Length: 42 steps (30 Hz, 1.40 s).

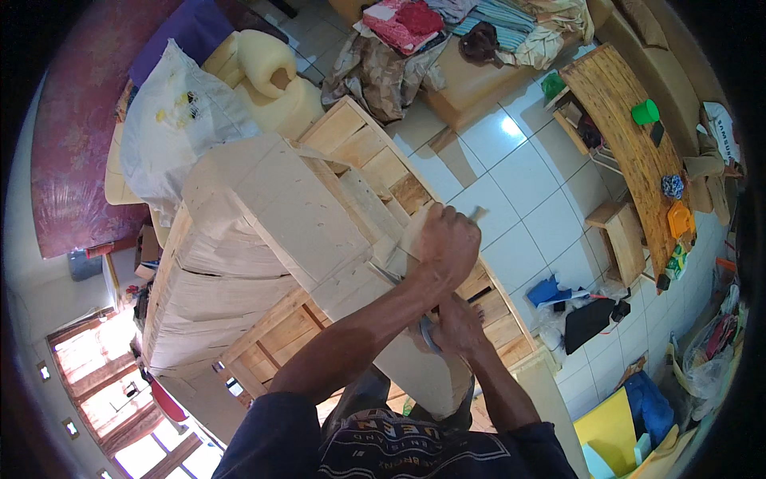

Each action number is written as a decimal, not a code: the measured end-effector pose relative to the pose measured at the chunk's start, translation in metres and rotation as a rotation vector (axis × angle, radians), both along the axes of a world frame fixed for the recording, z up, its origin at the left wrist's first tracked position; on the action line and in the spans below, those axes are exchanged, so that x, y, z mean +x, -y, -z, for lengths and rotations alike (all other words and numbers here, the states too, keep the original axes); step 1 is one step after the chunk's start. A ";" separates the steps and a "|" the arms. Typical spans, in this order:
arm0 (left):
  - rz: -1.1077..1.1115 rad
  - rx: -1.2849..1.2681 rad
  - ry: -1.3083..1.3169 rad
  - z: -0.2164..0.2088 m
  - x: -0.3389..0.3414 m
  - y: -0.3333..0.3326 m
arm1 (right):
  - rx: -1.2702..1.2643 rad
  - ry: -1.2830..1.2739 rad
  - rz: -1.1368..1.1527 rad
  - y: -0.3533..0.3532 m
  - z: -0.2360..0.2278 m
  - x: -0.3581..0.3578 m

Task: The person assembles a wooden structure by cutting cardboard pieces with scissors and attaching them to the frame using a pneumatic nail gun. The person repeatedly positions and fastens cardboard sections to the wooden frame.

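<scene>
A beige sheet that looks like cardboard [335, 209] lies over a wooden frame [363, 140] in front of me. My left hand [449, 246] is closed in a fist on a gathered piece of the sheet, and a bit of it sticks out beyond the knuckles. My right hand [460, 326], lower down and nearer my body, is closed around scissors [428, 335]. Their grey looped handle shows beside the fingers, and a blade shows past my left forearm, against the sheet. My crossing left forearm hides the middle of the scissors.
A beige-covered, box-like furniture part [215, 307] stands at the left, with a white sack [179, 120] and foam pieces [267, 64] behind. Clothes [495, 28] lie heaped at the back. At the right are a wooden table [630, 120], a stool [618, 239] and a black item on the tiles [590, 323].
</scene>
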<state>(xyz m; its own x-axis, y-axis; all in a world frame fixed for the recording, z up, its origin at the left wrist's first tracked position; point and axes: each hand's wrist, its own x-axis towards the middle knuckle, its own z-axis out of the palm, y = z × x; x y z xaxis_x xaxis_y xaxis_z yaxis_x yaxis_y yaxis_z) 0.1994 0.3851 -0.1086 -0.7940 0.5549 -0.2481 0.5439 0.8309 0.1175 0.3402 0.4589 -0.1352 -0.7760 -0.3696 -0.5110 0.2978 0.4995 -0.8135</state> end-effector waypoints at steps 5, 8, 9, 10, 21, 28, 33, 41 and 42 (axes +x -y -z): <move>-0.160 0.275 -0.196 -0.020 -0.012 0.010 | -0.392 0.076 0.368 0.019 0.017 -0.008; -0.453 0.509 -0.349 -0.031 -0.019 0.022 | 0.087 0.045 -0.004 0.022 0.013 -0.012; -0.363 0.485 -0.280 -0.034 -0.019 0.023 | 0.067 -0.099 0.021 0.021 0.011 -0.013; -0.299 0.480 -0.282 -0.036 -0.015 0.024 | 0.051 -0.207 0.012 0.020 0.010 -0.016; -0.258 0.619 -0.224 -0.040 -0.010 0.028 | 0.002 -0.279 -0.087 0.025 0.024 -0.031; -0.320 0.664 -0.161 -0.039 -0.012 0.029 | -0.129 0.123 -0.001 0.026 0.021 -0.037; -0.305 0.692 -0.123 -0.039 -0.019 0.037 | 0.061 -0.189 -0.040 0.026 0.006 -0.038; -0.276 0.789 -0.022 -0.044 -0.028 0.037 | 0.102 -0.482 -0.001 0.038 0.011 -0.043; -0.245 0.845 -0.051 -0.047 -0.033 0.037 | 0.074 -0.302 0.028 0.037 0.005 -0.046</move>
<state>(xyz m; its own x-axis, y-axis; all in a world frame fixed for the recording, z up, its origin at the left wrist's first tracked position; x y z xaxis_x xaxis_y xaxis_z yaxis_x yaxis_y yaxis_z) 0.1662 0.3476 -0.0620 -0.9136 0.3497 0.2074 0.3834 0.5713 0.7257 0.2946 0.4218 -0.1405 -0.9062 -0.3163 -0.2806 0.0627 0.5558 -0.8289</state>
